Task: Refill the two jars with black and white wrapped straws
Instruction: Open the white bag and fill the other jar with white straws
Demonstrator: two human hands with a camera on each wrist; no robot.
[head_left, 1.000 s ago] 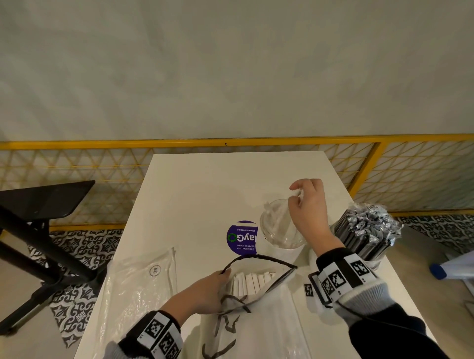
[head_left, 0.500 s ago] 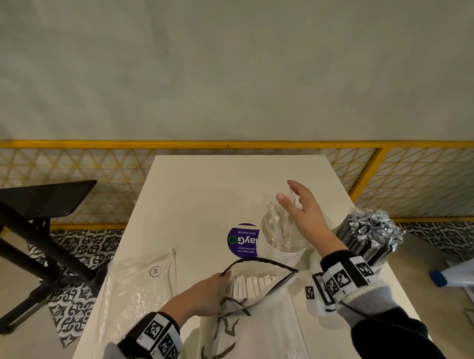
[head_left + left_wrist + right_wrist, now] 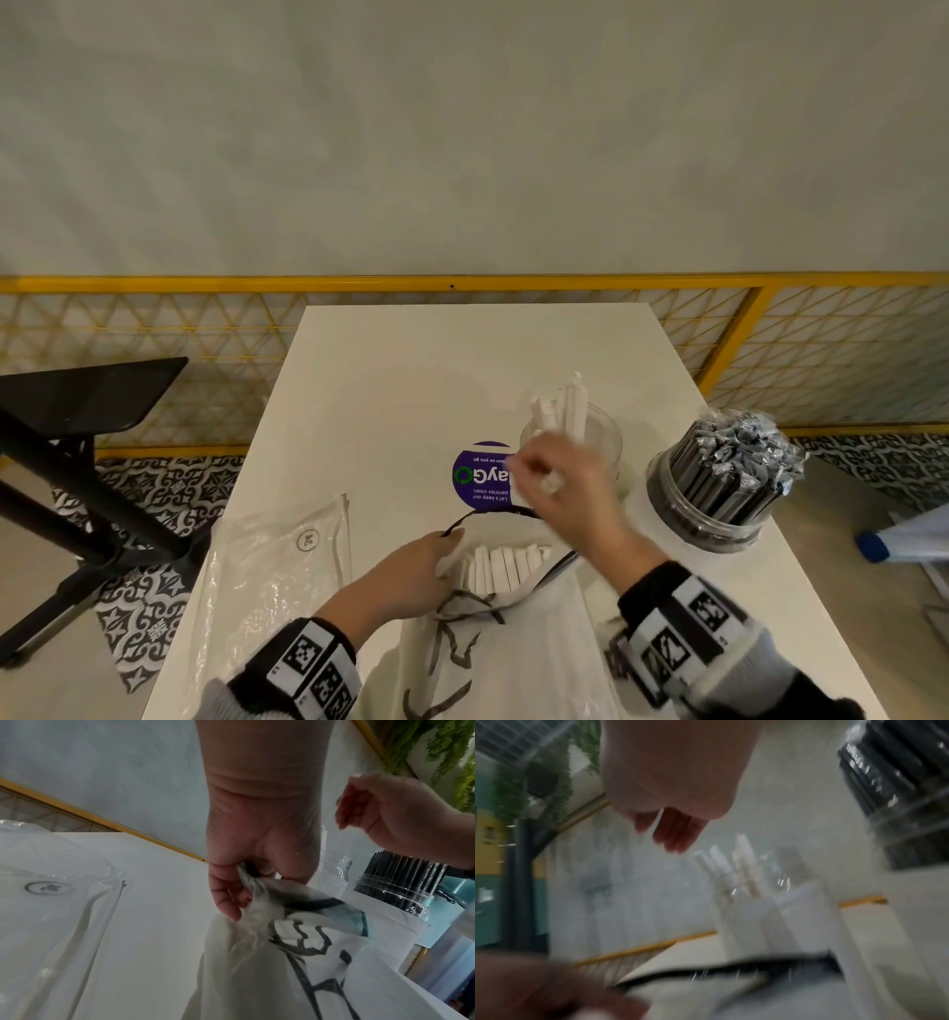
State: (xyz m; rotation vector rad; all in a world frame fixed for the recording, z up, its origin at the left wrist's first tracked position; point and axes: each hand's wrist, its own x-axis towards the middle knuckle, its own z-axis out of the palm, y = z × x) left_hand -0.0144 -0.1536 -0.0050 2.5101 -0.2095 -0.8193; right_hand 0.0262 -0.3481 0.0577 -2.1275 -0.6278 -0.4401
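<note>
I count 2 clear plastic jars (image 3: 606, 442) on the white table (image 3: 411, 370): 1 packed with black wrapped straws (image 3: 729, 462), too many to count, and 1 with about 4 white wrapped straws (image 3: 565, 411). 2 plastic bags lie here: 1 flat clear bag (image 3: 267, 575) and 1 printed white bag (image 3: 513, 658) showing roughly 7 white straw ends (image 3: 506, 565). 1 round purple sticker (image 3: 480, 475).
</note>
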